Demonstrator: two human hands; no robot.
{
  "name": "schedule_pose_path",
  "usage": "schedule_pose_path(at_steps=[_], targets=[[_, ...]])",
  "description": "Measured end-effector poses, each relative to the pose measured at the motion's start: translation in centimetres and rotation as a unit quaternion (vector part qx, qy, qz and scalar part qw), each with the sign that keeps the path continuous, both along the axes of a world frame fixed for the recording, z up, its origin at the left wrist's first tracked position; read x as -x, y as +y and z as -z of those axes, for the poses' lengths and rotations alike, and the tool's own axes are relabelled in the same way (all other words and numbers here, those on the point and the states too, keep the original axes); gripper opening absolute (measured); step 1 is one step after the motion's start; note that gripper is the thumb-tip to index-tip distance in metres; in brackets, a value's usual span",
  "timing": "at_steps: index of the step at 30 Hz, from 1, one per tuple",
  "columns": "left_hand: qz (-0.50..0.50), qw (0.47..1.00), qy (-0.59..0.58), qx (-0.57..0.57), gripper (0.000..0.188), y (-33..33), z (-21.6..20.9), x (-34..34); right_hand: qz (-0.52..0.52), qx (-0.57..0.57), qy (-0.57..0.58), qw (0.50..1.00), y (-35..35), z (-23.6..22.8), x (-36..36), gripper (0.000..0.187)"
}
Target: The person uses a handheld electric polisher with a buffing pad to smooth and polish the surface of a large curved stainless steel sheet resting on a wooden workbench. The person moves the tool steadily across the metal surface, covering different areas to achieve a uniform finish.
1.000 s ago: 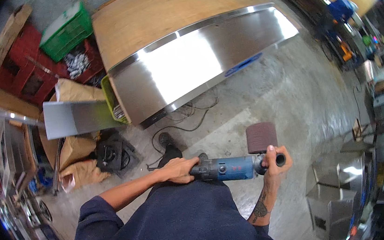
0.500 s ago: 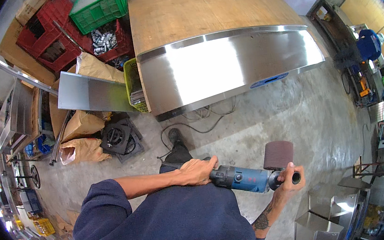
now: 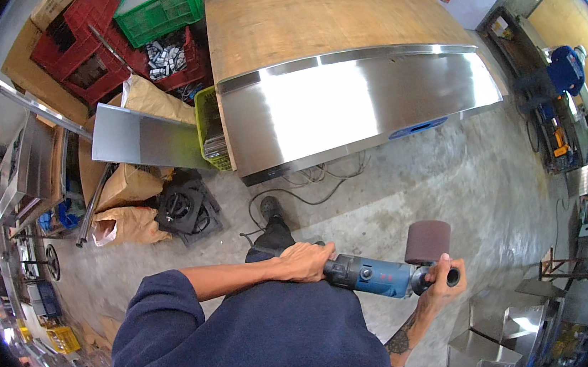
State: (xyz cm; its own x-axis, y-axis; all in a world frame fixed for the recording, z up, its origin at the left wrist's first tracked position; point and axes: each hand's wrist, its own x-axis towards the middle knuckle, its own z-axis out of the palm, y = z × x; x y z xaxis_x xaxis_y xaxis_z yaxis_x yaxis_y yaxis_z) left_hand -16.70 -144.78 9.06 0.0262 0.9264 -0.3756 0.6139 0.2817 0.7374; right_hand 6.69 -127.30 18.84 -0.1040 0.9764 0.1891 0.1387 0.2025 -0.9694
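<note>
Across the front of my body I hold a blue and black power sander [image 3: 379, 275] with both hands. My left hand [image 3: 305, 262] is wrapped round its black rear grip. At the other end, my right hand [image 3: 444, 279] closes round the black side handle near the tool's head. A brown cylindrical sanding drum [image 3: 427, 240] sticks out from the head, away from me and off every surface. Beyond it, a long shiny stainless steel panel [image 3: 364, 101] lies along the near edge of a wooden table [image 3: 334, 18]. The tool is apart from the panel.
A cable [image 3: 303, 202] loops over the concrete floor by my foot. Paper sacks [image 3: 130, 224], a yellow-green crate [image 3: 211, 128] and a leaning metal sheet [image 3: 149, 135] stand left of the table. Metal pieces [image 3: 479, 347] sit at the lower right; a workbench [image 3: 539, 97] runs along the right.
The view has shifted slightly, so the table and panel sit a little lower and further right. Both hands keep their hold on the sander, which stays nearly in place.
</note>
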Motion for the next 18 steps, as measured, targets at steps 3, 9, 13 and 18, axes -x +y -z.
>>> schedule_pose_path(at_steps=[3, 9, 13, 18], targets=[[-0.003, 0.999, 0.016, -0.036, 0.051, -0.3, 1.8, -0.3, -0.005, -0.008, -0.006, 1.000, -0.2, -0.3, 0.2, 0.031], [-0.059, 0.988, -0.024, -0.140, 0.058, -0.8, 3.0, -0.1, -0.040, -0.025, -0.033, 0.998, 0.0, -1.1, 1.8, 0.032], [0.031, 0.999, -0.006, 0.025, 0.053, -0.6, 2.1, 4.2, -0.073, -0.032, -0.047, 0.996, -0.2, -2.6, 6.0, 0.031], [-0.023, 0.995, -0.061, 0.077, 0.059, -5.3, 1.0, 11.2, -0.163, -0.004, -0.067, 0.984, 0.1, -2.6, 14.4, 0.026]])
